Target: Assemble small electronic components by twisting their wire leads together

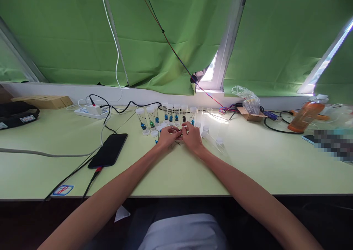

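Observation:
At the middle of the table (248, 169), my left hand (167, 136) and my right hand (191, 136) meet with fingertips pinched together. A small, thin dark piece shows between and just below the fingers, too small to name. Behind my hands stands a row of clear tubes with white caps, holding small blue, green or dark pieces on thin stems. One tube (141, 119) at the left end holds a blue piece, and beside it is a tube with a green piece (151, 124). Near my left wrist lies a small blue piece (156, 141). Loose white caps (219, 141) lie right of my right hand.
A black phone (109, 150) with a cable plugged in lies to the left. Behind it are a white power strip (92, 112) and a cardboard box (42, 101). On the right are a small open box (250, 114), an orange bottle (307, 114) and several cables.

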### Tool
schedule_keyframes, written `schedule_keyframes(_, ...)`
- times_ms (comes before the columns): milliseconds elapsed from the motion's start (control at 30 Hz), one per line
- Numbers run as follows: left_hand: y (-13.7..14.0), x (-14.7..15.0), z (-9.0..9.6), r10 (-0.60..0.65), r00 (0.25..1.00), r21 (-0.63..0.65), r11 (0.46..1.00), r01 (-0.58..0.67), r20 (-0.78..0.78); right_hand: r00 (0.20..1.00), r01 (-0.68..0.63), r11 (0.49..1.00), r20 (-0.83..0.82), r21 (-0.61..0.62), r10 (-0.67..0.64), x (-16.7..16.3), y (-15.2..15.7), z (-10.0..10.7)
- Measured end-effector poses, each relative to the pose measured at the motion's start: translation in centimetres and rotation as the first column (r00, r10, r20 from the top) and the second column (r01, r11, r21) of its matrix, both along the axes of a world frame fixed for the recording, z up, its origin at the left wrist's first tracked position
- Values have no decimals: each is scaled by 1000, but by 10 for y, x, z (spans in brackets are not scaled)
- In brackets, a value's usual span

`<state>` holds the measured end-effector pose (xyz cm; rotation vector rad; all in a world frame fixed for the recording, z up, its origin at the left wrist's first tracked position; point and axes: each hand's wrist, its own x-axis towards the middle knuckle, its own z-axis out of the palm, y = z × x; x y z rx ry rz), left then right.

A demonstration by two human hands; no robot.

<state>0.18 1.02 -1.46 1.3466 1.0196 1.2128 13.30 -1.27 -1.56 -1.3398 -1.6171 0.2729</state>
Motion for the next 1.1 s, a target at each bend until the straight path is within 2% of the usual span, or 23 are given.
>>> schedule_keyframes(733,-5,-2,12,24,999,12,1000,-23,-43,1000,1,1000,-4,21,-1,1,0,1)
schedule_keyframes(1100,-5,-5,20,84,996,59,995,-83,-16,992,-66,998,109,-15,67,3,4,-3)
